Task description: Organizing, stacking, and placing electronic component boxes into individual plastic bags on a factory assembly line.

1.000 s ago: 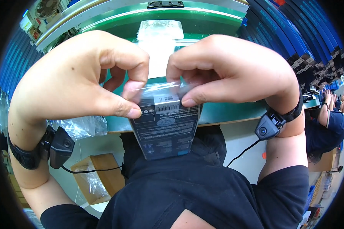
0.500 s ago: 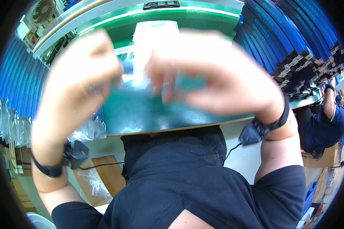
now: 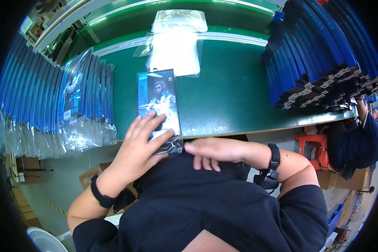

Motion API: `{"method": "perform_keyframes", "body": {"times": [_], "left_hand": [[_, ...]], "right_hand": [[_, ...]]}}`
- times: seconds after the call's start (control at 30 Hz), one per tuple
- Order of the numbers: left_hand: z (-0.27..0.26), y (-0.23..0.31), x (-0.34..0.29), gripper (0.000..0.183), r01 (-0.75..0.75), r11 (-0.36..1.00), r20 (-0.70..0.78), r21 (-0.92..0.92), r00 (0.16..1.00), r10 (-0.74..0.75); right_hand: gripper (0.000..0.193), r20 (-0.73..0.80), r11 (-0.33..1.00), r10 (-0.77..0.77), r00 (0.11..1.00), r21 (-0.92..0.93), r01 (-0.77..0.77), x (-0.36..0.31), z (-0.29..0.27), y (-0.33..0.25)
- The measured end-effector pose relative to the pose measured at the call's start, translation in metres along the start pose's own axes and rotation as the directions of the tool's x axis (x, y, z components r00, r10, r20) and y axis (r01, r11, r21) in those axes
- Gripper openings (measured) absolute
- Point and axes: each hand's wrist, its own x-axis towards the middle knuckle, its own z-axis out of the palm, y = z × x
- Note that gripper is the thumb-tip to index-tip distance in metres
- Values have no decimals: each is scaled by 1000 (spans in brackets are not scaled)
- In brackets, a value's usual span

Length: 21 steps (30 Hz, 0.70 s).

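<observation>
A flat dark-blue box (image 3: 157, 90) with a printed figure on its front lies at the table's near edge. It appears to be in a clear plastic bag whose loose end (image 3: 172, 145) hangs past the edge. My left hand (image 3: 140, 138) lies on the lower part of the box, fingers spread flat. Beside the box's lower right corner is my right hand (image 3: 216, 151), its fingers stretched out and nothing held. Beyond the box lies a stack of clear plastic bags (image 3: 172, 52).
Bagged blue boxes (image 3: 84, 96) stand in a row at the left. Tall stacks of blue boxes (image 3: 306, 59) fill the right side of the green table (image 3: 227, 92). Past them are an orange stool (image 3: 313, 147) and another person (image 3: 353, 143). A fan (image 3: 46, 240) stands at lower left.
Both hands, raised and blurred over the table before, have come down toward its near edge. The box now shows plainly under my left hand, and the view has shifted slightly.
</observation>
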Motion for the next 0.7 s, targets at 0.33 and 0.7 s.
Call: {"method": "perform_keyframes", "body": {"times": [0.33, 0.7], "left_hand": [[-30, 10, -19, 28, -220, 901, -72, -374, 975, 208], [-122, -2, -10, 32, 192, 971, -641, 142, 765, -58]], "right_hand": [[29, -92, 838, -240, 966, 482, 254, 12, 24, -28], [42, 158, 880, -466, 871, -18, 474, 85, 47, -180]]}}
